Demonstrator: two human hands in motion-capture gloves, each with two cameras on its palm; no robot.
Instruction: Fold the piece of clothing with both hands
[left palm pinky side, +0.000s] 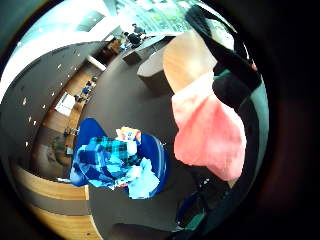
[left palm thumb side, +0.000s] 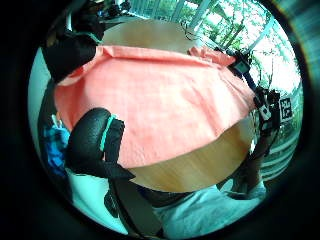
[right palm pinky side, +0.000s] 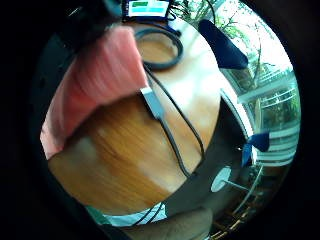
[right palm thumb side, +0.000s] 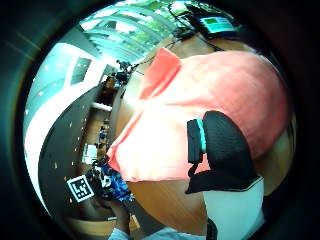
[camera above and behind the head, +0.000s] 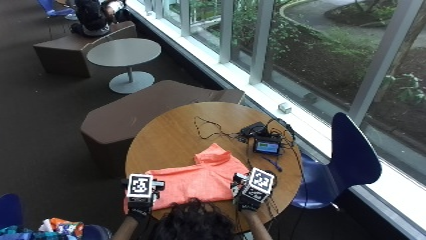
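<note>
A salmon-pink garment (camera above and behind the head: 196, 180) lies spread flat on the near half of the round wooden table (camera above and behind the head: 173, 135), one narrow part (camera above and behind the head: 214, 154) pointing toward the table's middle. My left hand (camera above and behind the head: 140, 202) is at its near left corner and my right hand (camera above and behind the head: 249, 197) at its near right corner. In the left thumb side palm view my left thumb (left palm thumb side: 92, 142) lies on the garment (left palm thumb side: 160, 100) near its edge. My right thumb (right palm thumb side: 222, 145) presses on the garment (right palm thumb side: 200, 100) in the same way. Both hands pinch the cloth. Part of the garment (left palm pinky side: 210, 130) hangs over the table edge.
A small device with a lit screen (camera above and behind the head: 267, 146) and black cables (camera above and behind the head: 210, 127) sit on the table's far right part. A blue chair (camera above and behind the head: 349, 155) stands to the right, a brown bench (camera above and behind the head: 133, 117) to the left. A blue basket of clothes (left palm pinky side: 117, 162) is on the floor beside me.
</note>
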